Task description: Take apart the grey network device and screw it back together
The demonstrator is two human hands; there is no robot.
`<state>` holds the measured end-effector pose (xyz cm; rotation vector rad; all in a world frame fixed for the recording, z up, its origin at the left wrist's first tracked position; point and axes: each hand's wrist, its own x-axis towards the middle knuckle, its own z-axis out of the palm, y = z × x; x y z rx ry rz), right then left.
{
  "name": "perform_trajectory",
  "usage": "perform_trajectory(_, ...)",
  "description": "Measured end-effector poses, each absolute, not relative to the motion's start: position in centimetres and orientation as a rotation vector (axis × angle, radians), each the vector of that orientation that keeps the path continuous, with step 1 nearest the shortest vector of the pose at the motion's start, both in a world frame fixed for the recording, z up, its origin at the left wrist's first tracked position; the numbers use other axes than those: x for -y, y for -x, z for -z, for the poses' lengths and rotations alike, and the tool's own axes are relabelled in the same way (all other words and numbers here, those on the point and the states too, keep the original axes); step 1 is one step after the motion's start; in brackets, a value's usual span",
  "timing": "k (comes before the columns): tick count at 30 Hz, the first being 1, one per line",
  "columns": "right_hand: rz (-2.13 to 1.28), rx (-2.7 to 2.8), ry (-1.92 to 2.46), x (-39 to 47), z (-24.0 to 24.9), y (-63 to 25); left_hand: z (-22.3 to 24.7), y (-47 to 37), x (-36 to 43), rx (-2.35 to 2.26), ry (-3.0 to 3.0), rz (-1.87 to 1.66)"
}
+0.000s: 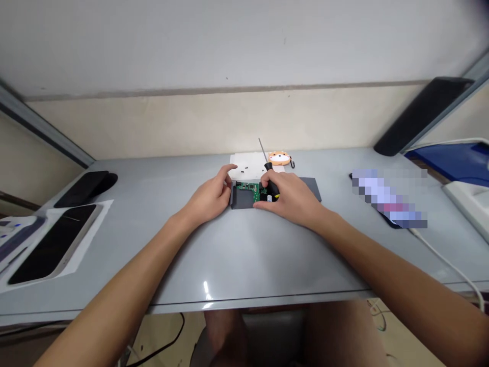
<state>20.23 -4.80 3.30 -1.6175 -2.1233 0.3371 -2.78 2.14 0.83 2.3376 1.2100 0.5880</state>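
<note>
A shallow dark grey case (242,205) lies on the desk in front of me, with a green circuit board (248,186) and a black part with a white label in it. My left hand (214,198) rests against the case's left end, index finger stretched out and apart, the other fingers loosely bent. Held in the palm of my right hand (292,196) is a screwdriver (269,166) with a black and yellow handle, its blade pointing up and away. The thumb and index finger of that hand reach onto the board's right part, partly covering it.
Behind the case lies white paper (237,162) with several tiny dark pieces, beside an orange animal-faced pouch (279,158). Left are a phone (53,244) and a black object (82,188). Right lie a pixelated device (389,201) with a white cable and a black bar (422,116).
</note>
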Motion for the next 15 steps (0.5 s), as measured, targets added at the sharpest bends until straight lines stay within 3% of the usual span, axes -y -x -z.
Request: perform_trajectory(15, -0.335, 2.202, 1.598, 4.91, -3.49, -20.33, -0.85, 2.57, -1.81, -1.125, -2.365, -0.610)
